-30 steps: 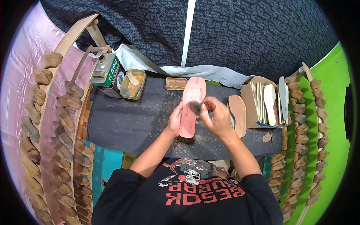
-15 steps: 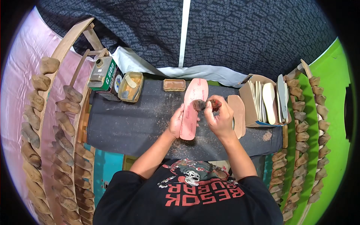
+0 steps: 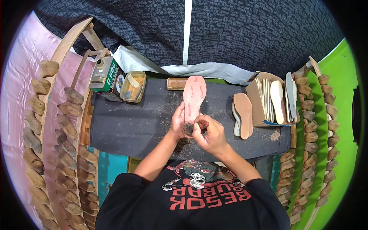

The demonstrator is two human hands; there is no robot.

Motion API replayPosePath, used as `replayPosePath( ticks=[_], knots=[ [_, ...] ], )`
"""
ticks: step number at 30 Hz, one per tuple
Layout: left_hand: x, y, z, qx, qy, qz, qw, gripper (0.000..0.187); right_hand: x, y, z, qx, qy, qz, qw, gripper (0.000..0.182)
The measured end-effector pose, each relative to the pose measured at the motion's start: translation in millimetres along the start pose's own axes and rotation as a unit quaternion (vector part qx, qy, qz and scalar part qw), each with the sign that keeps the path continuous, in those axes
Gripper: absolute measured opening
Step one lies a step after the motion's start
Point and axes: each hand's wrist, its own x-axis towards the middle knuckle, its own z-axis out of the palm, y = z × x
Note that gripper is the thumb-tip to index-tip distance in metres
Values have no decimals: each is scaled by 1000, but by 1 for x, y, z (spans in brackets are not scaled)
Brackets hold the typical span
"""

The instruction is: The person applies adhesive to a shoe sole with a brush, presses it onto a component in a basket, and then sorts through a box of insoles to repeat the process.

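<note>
A pink insole (image 3: 194, 94) printed with red lettering is held over the dark table, its wide end pointing away from me. My left hand (image 3: 177, 119) grips its left edge near the narrow end, with the fingers partly hidden beneath. In my right hand (image 3: 211, 135) is a brush with a dark, clumped head (image 3: 188, 128) and a reddish handle, mostly covered by my fingers. The brush head lies over the narrow end of the insole, close to my left hand.
A G 600 metal can (image 3: 102, 76) and a stained tub (image 3: 137, 97) stand at the back left. Behind the insole sits a small tray (image 3: 176, 84). Loose insoles (image 3: 244, 111) lie beside a cardboard box (image 3: 256, 102) of insoles. Racks of wooden shoe lasts (image 3: 32, 140) flank the table.
The brush has moved from the middle of the insole down towards me, to its narrow end. The insole has turned slightly and shifted left. My left hand still grips it.
</note>
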Motion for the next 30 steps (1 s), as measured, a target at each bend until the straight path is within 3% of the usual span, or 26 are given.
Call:
replayPosePath(
  ticks=[1, 6, 8, 12, 14, 15, 16, 19, 22, 25, 26, 30],
  knots=[
    [0, 0, -1, -9, -29, 6, 1000, 57, 1, 1, 1, -6, 0, -2, 1000, 10],
    [-6, 9, 12, 19, -1, 38, 999, 57, 10, 8, -8, -23, 17, 35, 999, 11],
    [-8, 10, 26, -7, 67, 37, 997, 57, 18, 14, -11, -59, 32, 23, 997, 10],
    [-8, 0, 2, 26, 12, 33, 999, 55, 28, 21, -7, -33, 50, 37, 997, 11],
    [-7, 1, -1, -19, 0, 28, 999, 57, 24, 17, -4, -53, 7, -2, 999, 8],
    [-8, 3, 1, -13, 39, 44, 998, 56, 19, 14, 1, -43, 3, -16, 999, 9],
    [-9, 5, 1, -7, 78, 60, 995, 55, 13, 10, 4, -31, -21, -1, 999, 11],
    [-11, 17, -19, 9, 59, 72, 996, 54, 6, 16, 9, -13, -44, 26, 999, 12],
    [-14, 25, -18, -11, 96, 110, 989, 54, 27, 38, 8, -42, 34, 2, 999, 9],
    [-23, 34, -31, 37, 98, 126, 987, 56, 57, 78, 10, -20, 107, 54, 993, 10],
    [-26, 35, -33, 37, 98, 129, 986, 56, 64, 93, 11, -8, 97, 102, 990, 12],
    [-39, 35, -41, 43, 146, 153, 976, 55, 84, 142, 33, -11, 74, 129, 989, 18]
  ],
)
